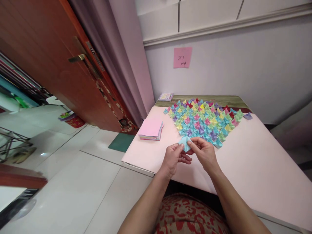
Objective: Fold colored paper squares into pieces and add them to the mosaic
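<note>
In the head view, the left hand and right hand both pinch a light-blue folded paper at the near side of the folded-paper cluster. Likely almost weightless, thin and easily creased, it suits light thumb-and-finger holds at opposite edges. Left of the cluster lies a paper stack.

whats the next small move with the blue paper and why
The right hand should perhaps press the blue paper along its middle while the left hand steadies it: both hands pinch it, and it looks flatter than the pointed folded pieces on the table.
</note>
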`<state>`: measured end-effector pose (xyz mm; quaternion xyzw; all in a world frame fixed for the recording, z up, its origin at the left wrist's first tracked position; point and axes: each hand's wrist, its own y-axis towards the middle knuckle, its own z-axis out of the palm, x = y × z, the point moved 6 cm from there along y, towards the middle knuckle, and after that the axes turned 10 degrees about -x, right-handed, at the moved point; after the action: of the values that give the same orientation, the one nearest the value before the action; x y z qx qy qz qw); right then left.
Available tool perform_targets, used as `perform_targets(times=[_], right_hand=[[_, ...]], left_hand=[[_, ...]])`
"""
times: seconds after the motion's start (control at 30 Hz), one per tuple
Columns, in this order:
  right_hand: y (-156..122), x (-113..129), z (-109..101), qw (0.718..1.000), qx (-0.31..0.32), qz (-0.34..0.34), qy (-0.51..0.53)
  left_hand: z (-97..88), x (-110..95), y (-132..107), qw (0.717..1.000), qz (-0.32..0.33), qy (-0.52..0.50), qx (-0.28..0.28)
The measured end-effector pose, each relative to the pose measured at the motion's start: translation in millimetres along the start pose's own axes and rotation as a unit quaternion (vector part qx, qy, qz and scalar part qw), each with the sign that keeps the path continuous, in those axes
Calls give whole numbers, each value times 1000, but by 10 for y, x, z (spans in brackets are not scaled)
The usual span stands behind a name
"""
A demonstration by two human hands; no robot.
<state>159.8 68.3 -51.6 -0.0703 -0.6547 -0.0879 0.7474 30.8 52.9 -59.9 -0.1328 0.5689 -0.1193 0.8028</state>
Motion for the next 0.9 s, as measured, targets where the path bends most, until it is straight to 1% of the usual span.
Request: perform_targets(times=[0.1,0.17,0.27,0.43,0.53,0.63,0.7,0.83,0.9], right_hand=[[1,8,-16,1000,-5,1,-1],[4,14,-26,1000,-7,-2,0],[2,8,-37,1000,-10,-1,-2],[-19,-7,-5,1000,16,-1,7],[2,-11,-43,1000,-5,-1,13],[26,-16,-72,1000,-16,3,-11],[30,-5,-74,1000,-15,-4,-21],[17,32,-74,1000,-17,-23,-8],[15,39,-82,1000,-19,-22,-3]], left_hand=[[1,-26,-19,1000,-5,14,15],[-13,-45,-24,1000,-1,16,7],[-26,-76,-24,999,24,32,-7],[-31,-94,-16,996,59,62,-13],[-43,-106,-15,992,79,93,-13],[-43,-101,-17,989,81,122,-12],[-27,-97,-21,991,74,110,-4],[-7,-133,-30,997,63,36,2],[-5,-165,-36,998,63,16,11]])
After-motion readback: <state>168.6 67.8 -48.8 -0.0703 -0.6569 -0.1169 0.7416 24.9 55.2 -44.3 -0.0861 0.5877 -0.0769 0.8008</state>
